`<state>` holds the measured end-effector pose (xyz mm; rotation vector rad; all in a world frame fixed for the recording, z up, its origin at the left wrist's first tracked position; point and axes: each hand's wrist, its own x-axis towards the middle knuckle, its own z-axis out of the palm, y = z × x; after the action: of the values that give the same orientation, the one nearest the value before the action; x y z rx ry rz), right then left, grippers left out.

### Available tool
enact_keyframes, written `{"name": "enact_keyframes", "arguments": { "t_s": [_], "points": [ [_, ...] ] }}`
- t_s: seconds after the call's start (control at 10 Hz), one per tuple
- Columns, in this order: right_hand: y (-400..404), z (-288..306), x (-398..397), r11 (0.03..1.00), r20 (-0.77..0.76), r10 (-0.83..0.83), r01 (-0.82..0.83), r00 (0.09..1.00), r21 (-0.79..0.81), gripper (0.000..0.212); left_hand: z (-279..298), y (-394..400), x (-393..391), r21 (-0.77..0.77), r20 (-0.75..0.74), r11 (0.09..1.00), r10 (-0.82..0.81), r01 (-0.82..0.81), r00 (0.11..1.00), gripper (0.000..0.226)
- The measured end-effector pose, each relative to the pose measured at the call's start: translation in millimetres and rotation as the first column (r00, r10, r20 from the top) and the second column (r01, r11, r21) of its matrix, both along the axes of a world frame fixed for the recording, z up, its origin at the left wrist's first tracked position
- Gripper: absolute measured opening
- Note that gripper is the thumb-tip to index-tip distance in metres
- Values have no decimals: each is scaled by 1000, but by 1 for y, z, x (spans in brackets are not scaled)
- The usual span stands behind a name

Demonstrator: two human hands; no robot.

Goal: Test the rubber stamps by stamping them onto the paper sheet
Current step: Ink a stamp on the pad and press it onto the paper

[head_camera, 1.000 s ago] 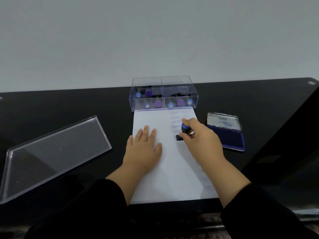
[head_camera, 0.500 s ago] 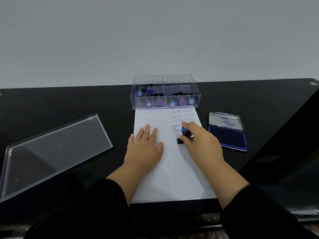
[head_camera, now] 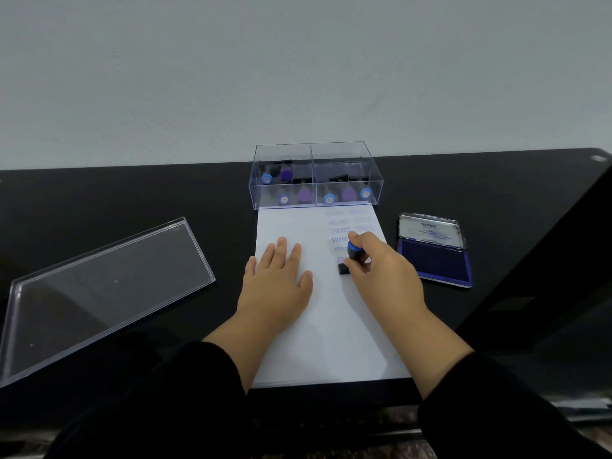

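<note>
Stamp [head_camera: 351,258] apparently within right hand [head_camera: 385,276] pinch

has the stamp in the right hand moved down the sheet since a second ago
No, it has barely moved. The stamp in the right hand stays level with the ink pad, beside the lowest print; small shifts match the camera's.

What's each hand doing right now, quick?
Left hand: open, flat on the paper.
Right hand: holding the stamp, base on the paper.
</note>
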<state>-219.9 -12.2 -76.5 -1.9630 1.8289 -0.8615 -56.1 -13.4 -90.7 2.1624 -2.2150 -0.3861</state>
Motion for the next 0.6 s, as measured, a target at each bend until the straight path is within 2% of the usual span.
{"name": "enact_keyframes", "arguments": {
  "t_s": [0.3,0.6],
  "points": [
    [2,0,-1,1000,-30,17,-17,999,-7,34,0,1,0,0,-3,1000,6,-6,1000,57],
    [-3,22,-26,994,266,-88,103,960,-43,28,-2,0,0,-7,-11,1000,14,-14,1000,56]
  ]
}}
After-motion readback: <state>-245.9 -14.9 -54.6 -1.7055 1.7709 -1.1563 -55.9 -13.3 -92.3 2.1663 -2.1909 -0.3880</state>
